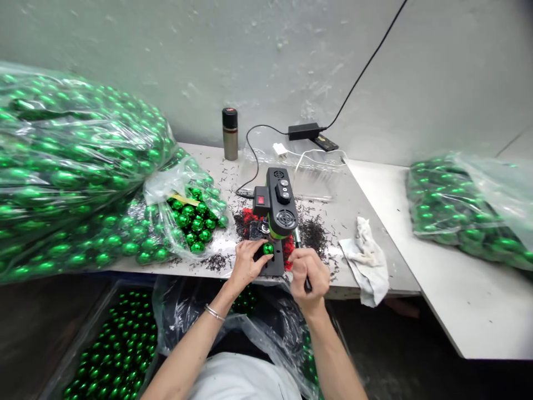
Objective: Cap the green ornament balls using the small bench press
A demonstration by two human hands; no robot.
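Note:
Between the thumb and fingers of my left hand (249,261) is a shiny green ball (267,249), held at the base plate of a small black bench drill press (280,200). The ball sits right below the machine's head; the tool tip itself is hidden. My right hand (308,272) is wrapped around the black-gripped lever (308,285) on the machine's right side. Red material (288,250) lies under and beside the base. Dark shavings (313,236) are scattered around it. To the left, a clear plastic bag (158,222) lies with its mouth open, showing more green balls (195,222).
A large bag of green balls (75,166) fills the left side. Behind the machine stand a flask (230,133) and a power adapter (303,131) with cables. A white cloth (366,261) hangs over the front edge. Another bag (462,205) lies right; below is a ball-filled container (120,339).

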